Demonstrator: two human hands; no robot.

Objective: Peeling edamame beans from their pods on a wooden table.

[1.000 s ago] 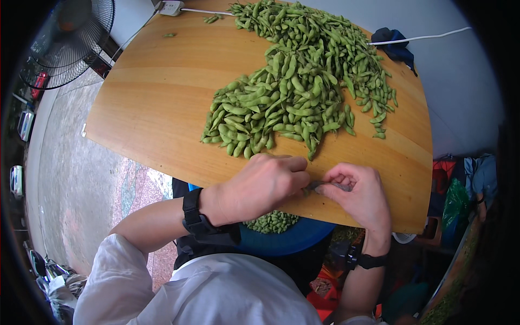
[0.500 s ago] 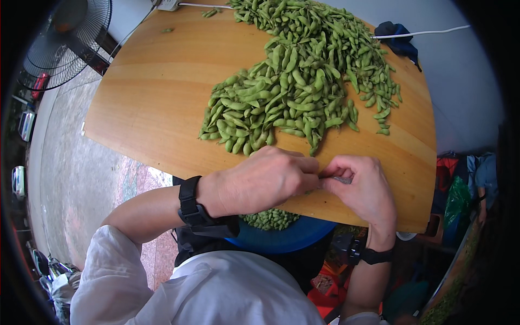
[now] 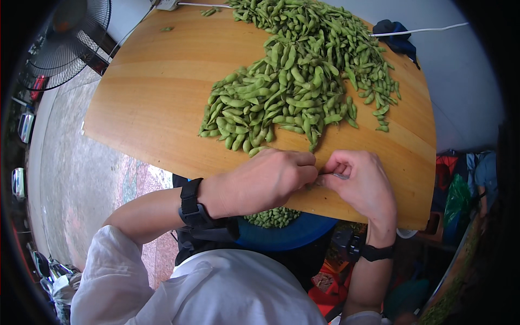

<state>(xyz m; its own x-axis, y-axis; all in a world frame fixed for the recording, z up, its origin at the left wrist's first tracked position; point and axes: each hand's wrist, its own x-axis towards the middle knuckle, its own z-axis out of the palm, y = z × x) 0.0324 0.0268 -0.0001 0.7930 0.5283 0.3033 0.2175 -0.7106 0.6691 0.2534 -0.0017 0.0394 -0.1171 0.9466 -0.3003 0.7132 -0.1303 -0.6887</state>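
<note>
Compared with the frame from one second ago, the right hand (image 3: 363, 179) sits slightly farther from the body, and its fingertips are closer to those of the left hand (image 3: 265, 179). The right thumb and fingers pinch a thin grey object (image 3: 340, 176). The left fingers curl inward; their tips are hidden, so whether they grip anything cannot be told.

Maintain a short, firm pinch on the grey object — a loose hold would probably let it twist. Brace the left fingers near the table edge and keep their tips out of line with it. Use small wrist movements rather than arm force.

Just beyond the hands, the pods (image 3: 281, 103) lie heaped on the wooden table (image 3: 151, 97). They are green, plump and curved, with visible bulges; the farther part of the heap looks finer and darker. Below the table's near edge, loose green beans (image 3: 273, 218) — small and rounded — lie in a blue basin (image 3: 281, 240).
</note>
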